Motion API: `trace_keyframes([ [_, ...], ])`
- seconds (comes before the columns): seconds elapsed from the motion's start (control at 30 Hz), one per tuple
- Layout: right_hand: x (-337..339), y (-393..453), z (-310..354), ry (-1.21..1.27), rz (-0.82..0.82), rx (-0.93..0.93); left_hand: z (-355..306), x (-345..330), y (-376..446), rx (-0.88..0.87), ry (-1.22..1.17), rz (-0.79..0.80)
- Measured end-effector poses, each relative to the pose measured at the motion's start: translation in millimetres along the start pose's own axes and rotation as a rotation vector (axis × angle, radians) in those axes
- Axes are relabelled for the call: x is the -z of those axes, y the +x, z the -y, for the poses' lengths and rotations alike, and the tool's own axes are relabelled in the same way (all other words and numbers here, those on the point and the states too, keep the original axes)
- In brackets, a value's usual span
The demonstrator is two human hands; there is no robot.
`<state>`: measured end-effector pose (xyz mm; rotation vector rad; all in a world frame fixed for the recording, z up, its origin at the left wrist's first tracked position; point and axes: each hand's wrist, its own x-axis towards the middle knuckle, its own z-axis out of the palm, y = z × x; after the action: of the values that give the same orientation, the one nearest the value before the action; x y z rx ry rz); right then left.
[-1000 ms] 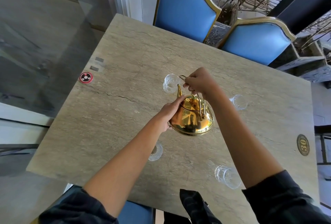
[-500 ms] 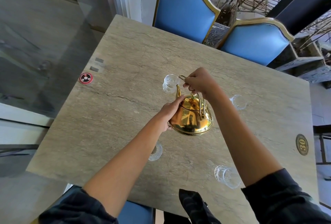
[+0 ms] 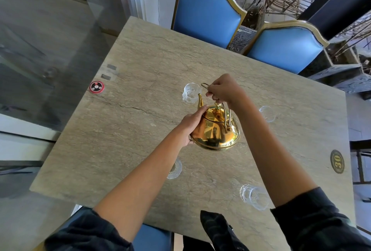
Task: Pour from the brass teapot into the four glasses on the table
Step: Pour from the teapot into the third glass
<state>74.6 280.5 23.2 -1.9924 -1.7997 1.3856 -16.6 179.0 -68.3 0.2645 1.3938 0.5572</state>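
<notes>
The teapot [image 3: 215, 130] is polished brass, mirror-glossy, with a thin wire-like metal handle. Around it the table [image 3: 140, 130] looks like matt, veined stone with a dark crack left of the teapot. The glasses, such as the one by its spout [image 3: 190, 95], are clear, patterned glass. Beyond the table, the chairs [image 3: 206, 13] have smooth blue upholstery in gilt frames.

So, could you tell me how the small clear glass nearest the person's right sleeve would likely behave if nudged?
The small clear ribbed glass looks thin-walled, so it is probably light and fragile. It stands on the smooth stone table, so it may slide easily. Being taller than wide, it could tip and then roll.
</notes>
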Motion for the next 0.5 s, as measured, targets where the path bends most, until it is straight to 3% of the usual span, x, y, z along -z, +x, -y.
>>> trace_keyframes([
  [0.5, 1.3, 1.2, 2.6, -0.048, -0.017, 0.033, 0.6, 1.4, 2.4, -0.017, 0.006, -0.009],
])
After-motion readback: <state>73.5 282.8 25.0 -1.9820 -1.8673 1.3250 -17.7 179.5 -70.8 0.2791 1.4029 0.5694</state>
